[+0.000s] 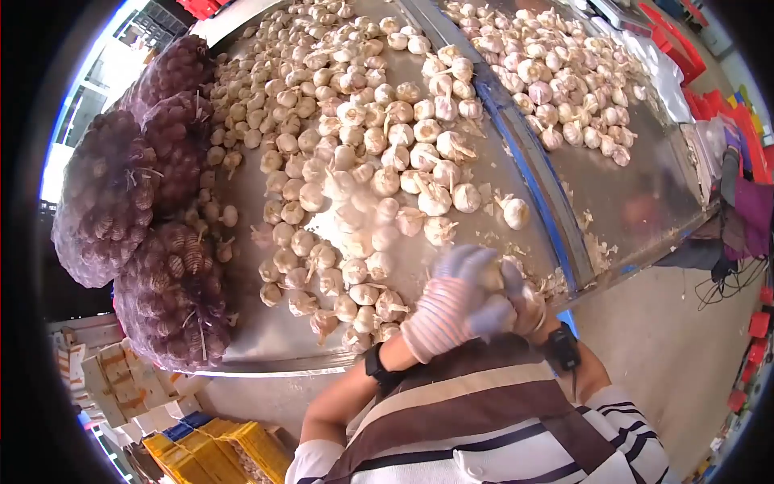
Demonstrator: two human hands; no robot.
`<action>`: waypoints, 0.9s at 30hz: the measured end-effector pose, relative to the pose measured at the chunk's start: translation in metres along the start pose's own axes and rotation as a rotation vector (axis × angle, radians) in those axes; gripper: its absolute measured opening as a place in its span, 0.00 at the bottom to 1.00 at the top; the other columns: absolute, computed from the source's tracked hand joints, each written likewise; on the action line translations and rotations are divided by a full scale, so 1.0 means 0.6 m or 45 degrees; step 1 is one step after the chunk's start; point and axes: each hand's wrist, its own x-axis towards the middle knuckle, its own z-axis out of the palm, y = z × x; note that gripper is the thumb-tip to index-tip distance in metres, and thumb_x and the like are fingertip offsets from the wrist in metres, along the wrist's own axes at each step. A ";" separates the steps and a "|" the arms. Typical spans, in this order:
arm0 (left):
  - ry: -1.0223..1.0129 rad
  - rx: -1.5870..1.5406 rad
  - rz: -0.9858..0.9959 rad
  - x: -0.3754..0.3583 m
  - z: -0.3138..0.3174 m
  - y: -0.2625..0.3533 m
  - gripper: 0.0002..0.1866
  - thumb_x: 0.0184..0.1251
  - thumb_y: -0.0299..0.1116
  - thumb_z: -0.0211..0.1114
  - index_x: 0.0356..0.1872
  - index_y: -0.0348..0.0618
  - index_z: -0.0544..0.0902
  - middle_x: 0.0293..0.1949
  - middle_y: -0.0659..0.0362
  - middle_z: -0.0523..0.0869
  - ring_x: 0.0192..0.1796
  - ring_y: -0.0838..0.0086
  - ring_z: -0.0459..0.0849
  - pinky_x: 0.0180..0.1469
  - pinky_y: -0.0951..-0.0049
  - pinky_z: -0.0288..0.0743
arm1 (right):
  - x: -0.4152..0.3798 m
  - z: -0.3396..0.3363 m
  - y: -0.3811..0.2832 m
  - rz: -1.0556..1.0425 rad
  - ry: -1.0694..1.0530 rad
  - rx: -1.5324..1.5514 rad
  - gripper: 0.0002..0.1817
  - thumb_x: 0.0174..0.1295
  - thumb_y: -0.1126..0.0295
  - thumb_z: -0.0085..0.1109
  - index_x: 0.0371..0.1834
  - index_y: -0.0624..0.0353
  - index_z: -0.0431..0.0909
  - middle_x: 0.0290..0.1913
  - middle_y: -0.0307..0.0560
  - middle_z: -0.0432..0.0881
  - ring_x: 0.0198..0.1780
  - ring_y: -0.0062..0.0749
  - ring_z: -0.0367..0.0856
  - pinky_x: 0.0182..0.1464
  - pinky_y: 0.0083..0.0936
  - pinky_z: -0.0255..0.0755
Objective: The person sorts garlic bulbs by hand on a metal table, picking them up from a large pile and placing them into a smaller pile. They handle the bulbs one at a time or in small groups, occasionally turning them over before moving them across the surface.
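The left hand (451,305) and the right hand (526,305), both in pale gloves, come together at the near edge of the metal worktop (262,327). Between them is a pale, round shape (492,278) that looks like a garlic bulb, though motion blur hides its outline. The left fingers bend toward it and the right hand is close against its other side; I cannot tell how wide or narrow either grip is, or which one bears it.

Loose garlic bulbs (371,140) cover much of the worktop ahead and to the left, the nearest lying just beside the left hand. One single bulb (514,212) sits a little apart from them, beyond the hands and near a blue-edged divider (528,161). Across the divider is a second pile of garlic (564,77), with bits of dry skin (598,252) at the near end of that side.

Purple net bags (173,294) full of bulbs stand along the left edge. Below them, off the worktop, are yellow crates (205,452).
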 end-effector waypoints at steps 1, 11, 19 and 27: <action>-0.015 0.049 0.011 0.010 -0.001 0.016 0.34 0.56 0.38 0.69 0.64 0.44 0.67 0.59 0.41 0.69 0.61 0.49 0.70 0.62 0.59 0.66 | 0.004 -0.051 -0.127 -0.794 0.365 0.341 0.26 0.64 0.61 0.56 0.62 0.60 0.62 0.58 0.52 0.72 0.51 0.43 0.76 0.53 0.32 0.74; 0.067 0.779 -0.549 0.014 -0.082 -0.157 0.22 0.52 0.29 0.63 0.52 0.45 0.74 0.50 0.45 0.77 0.47 0.49 0.79 0.47 0.57 0.76 | 0.156 -0.368 -0.023 -0.152 0.821 2.088 0.22 0.66 0.53 0.53 0.55 0.58 0.71 0.52 0.51 0.77 0.52 0.41 0.79 0.57 0.43 0.76; -0.255 0.899 -0.768 0.019 -0.088 -0.194 0.22 0.58 0.36 0.66 0.53 0.43 0.73 0.41 0.52 0.80 0.40 0.61 0.81 0.40 0.64 0.77 | 0.144 -0.163 -0.056 -0.078 0.511 -1.050 0.18 0.48 0.65 0.66 0.43 0.54 0.77 0.43 0.51 0.77 0.42 0.43 0.77 0.45 0.34 0.73; 0.302 -0.859 -0.510 0.012 -0.135 -0.154 0.36 0.53 0.29 0.73 0.65 0.44 0.67 0.47 0.61 0.77 0.46 0.78 0.75 0.51 0.77 0.71 | 0.215 -0.174 -0.140 0.007 0.316 -0.606 0.25 0.49 0.60 0.63 0.51 0.54 0.74 0.46 0.54 0.77 0.48 0.49 0.78 0.50 0.40 0.72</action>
